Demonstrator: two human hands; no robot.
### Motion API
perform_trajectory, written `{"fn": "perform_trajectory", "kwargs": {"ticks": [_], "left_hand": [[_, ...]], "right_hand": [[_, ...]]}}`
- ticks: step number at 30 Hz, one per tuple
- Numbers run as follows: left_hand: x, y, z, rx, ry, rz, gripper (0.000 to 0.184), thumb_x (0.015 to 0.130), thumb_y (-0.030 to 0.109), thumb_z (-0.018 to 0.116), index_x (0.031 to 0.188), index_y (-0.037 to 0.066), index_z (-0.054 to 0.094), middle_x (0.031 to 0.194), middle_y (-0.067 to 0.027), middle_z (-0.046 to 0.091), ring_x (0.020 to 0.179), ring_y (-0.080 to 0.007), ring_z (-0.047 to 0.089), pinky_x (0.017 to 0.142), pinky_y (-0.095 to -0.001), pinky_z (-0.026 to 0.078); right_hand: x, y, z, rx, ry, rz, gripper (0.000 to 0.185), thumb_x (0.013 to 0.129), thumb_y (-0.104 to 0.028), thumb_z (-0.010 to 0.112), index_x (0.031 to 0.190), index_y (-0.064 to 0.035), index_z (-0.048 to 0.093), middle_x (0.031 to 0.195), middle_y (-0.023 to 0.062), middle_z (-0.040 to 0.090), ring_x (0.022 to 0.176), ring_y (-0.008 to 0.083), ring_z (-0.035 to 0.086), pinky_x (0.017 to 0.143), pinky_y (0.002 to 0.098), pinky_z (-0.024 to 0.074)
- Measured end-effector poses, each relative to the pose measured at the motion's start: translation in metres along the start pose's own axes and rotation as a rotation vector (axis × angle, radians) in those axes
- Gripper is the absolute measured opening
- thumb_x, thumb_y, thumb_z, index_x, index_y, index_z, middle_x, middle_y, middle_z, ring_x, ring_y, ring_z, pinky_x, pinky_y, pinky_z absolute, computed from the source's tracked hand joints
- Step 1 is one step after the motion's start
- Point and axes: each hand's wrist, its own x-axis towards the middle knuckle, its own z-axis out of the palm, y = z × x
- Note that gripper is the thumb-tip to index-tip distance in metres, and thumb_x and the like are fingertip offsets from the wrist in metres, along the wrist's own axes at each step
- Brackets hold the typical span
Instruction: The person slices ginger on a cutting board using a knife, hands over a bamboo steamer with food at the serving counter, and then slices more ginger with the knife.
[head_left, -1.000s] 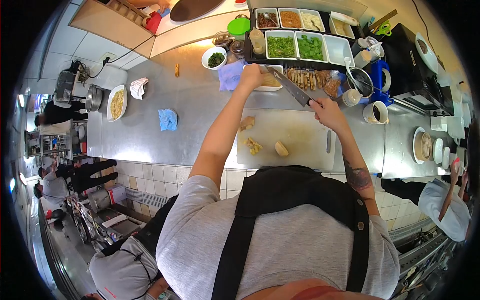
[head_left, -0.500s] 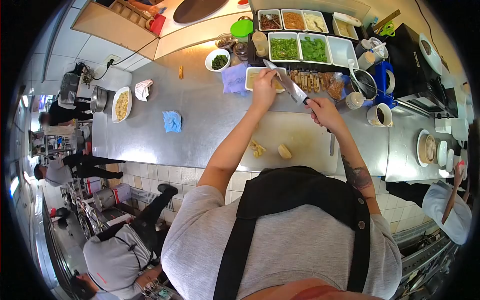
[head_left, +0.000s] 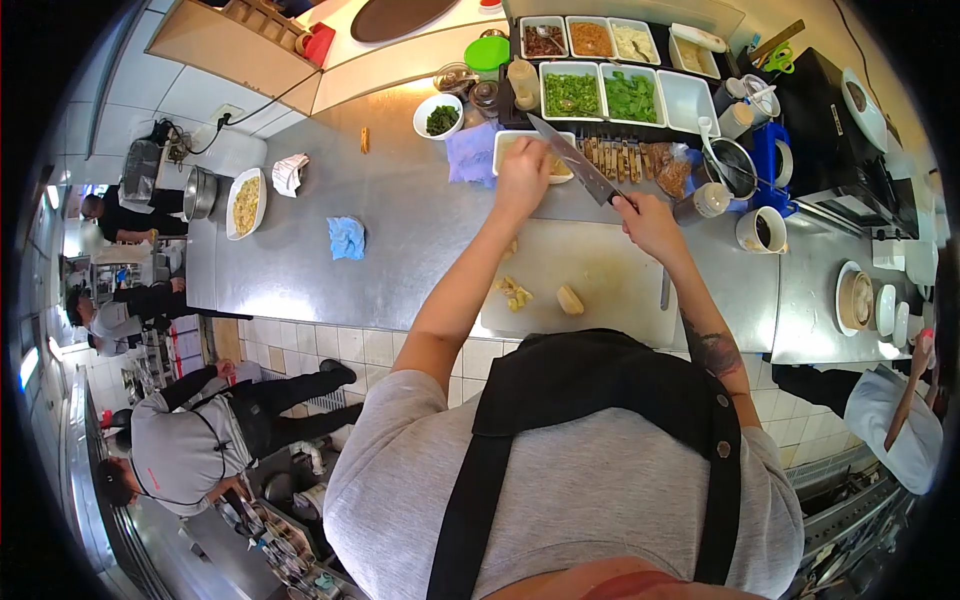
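My right hand grips a kitchen knife by its dark handle, the broad blade slanting up and left over the far side of the counter. My left hand is beside the blade, over a white rectangular container with pale contents. Its fingers are curled; what they hold, if anything, is hidden. Below both hands lies a pale cutting board. On it rest a pale yellow chunk and a small pile of pale yellow cut pieces, too small to identify.
Behind my hands stand containers of chopped greens and a squeeze bottle. A blue cloth and a white dish of food lie to the left. A mug stands right. Co-workers work behind me on both sides.
My left hand has drawn slightly left, away from the blade it was touching, and stays over the white container. The knife has barely moved. The co-worker at lower left has shifted and turned.
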Motion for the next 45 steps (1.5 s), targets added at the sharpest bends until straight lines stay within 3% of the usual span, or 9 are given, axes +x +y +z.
{"fn": "perform_trajectory", "kwargs": {"ticks": [6, 9, 15, 24, 32, 36, 38, 41, 45], "left_hand": [[-0.004, 0.02, 0.015, -0.255, 0.07, -0.07, 0.015, 0.08, 0.008, 0.074, 0.091, 0.0, 0.07, 0.089, -0.0143, 0.065, 0.085, -0.0316, 0.064, 0.077, -0.0359, 0.051], [-0.005, 0.012, 0.017, -0.236, 0.056, -0.058, 0.009, 0.078, 0.004, 0.071, 0.085, -0.001, 0.069, 0.088, -0.0145, 0.064, 0.085, -0.0316, 0.064, 0.077, -0.0375, 0.051], [0.005, -0.042, 0.008, 0.292, -0.218, 0.164, 0.006, 0.071, -0.003, 0.065, 0.077, -0.002, 0.064, 0.086, -0.0148, 0.063, 0.085, -0.0348, 0.061, 0.077, -0.0429, 0.05], [0.031, -0.052, -0.012, 0.164, 0.145, -0.087, 0.019, 0.073, 0.002, 0.069, 0.091, 0.003, 0.069, 0.097, -0.0135, 0.062, 0.094, -0.0353, 0.059, 0.088, -0.044, 0.047], [0.009, -0.088, -0.024, 0.23, 0.123, -0.06, 0.015, 0.073, 0.008, 0.07, 0.087, 0.003, 0.069, 0.095, -0.0157, 0.064, 0.095, -0.0363, 0.059, 0.087, -0.045, 0.046], [0.006, -0.105, -0.026, 0.311, 0.229, -0.036, 0.014, 0.071, 0.004, 0.064, 0.085, 0.002, 0.066, 0.092, -0.019, 0.063, 0.096, -0.0392, 0.058, 0.088, -0.0467, 0.046], [-0.005, -0.135, -0.026, 0.305, 0.095, -0.152, 0.032, 0.072, 0.001, 0.06, 0.102, 0.003, 0.068, 0.106, -0.0223, 0.061, 0.103, -0.0412, 0.058, 0.093, -0.0469, 0.047], [-0.026, -0.176, -0.015, 0.255, -0.059, -0.083, 0.037, 0.08, 0.0, 0.056, 0.116, 0.003, 0.065, 0.114, -0.0226, 0.059, 0.106, -0.0413, 0.057, 0.096, -0.0456, 0.046], [-0.019, -0.163, -0.021, 0.257, -0.098, -0.157, 0.026, 0.082, 0.001, 0.06, 0.108, 0.0, 0.066, 0.109, -0.0205, 0.06, 0.101, -0.0405, 0.058, 0.09, -0.0462, 0.047]], "right_hand": [[0.009, 0.001, 0.005, 0.25, -0.115, 0.11, 0.036, 0.097, -0.034, 0.055, 0.095, -0.0002, 0.068, 0.06, 0.0069, 0.062, 0.049, 0.0147, 0.058, 0.048, 0.033, 0.0461], [0.006, -0.001, 0.004, 0.246, -0.097, 0.092, 0.036, 0.097, -0.034, 0.055, 0.095, -0.0007, 0.068, 0.059, 0.0046, 0.059, 0.047, 0.012, 0.055, 0.046, 0.0305, 0.0444], [-0.01, -0.002, -0.008, 0.151, -0.031, 0.017, 0.035, 0.096, -0.033, 0.055, 0.096, -0.0006, 0.069, 0.06, 0.0072, 0.062, 0.049, 0.0156, 0.059, 0.05, 0.0338, 0.0458], [-0.038, 0.006, -0.011, 0.044, 0.076, 0.001, 0.036, 0.096, -0.033, 0.055, 0.093, -0.0002, 0.068, 0.06, 0.0107, 0.063, 0.053, 0.0213, 0.062, 0.054, 0.0366, 0.0465], [-0.064, 0.017, -0.012, 0.146, 0.07, -0.02, 0.03, 0.094, -0.03, 0.058, 0.093, -0.0009, 0.067, 0.065, 0.0117, 0.064, 0.055, 0.0228, 0.06, 0.057, 0.0352, 0.0464], [-0.097, 0.054, -0.017, -0.083, 0.215, -0.227, 0.022, 0.087, -0.026, 0.066, 0.097, -0.0058, 0.068, 0.077, 0.013, 0.068, 0.068, 0.0294, 0.064, 0.065, 0.0398, 0.0504], [-0.109, 0.088, -0.013, -0.173, 0.276, -0.295, 0.023, 0.083, -0.025, 0.07, 0.099, -0.0092, 0.068, 0.084, 0.0132, 0.069, 0.075, 0.0328, 0.065, 0.07, 0.0427, 0.0522], [-0.136, 0.1, -0.006, -0.336, 0.236, -0.099, 0.029, 0.08, -0.023, 0.073, 0.107, -0.0133, 0.066, 0.092, 0.0128, 0.067, 0.085, 0.0341, 0.066, 0.076, 0.0454, 0.0529], [-0.14, 0.13, 0.02, -0.274, 0.25, -0.125, 0.038, 0.078, -0.016, 0.072, 0.114, -0.0135, 0.061, 0.096, 0.0127, 0.061, 0.093, 0.0347, 0.062, 0.08, 0.0445, 0.0521]]}}
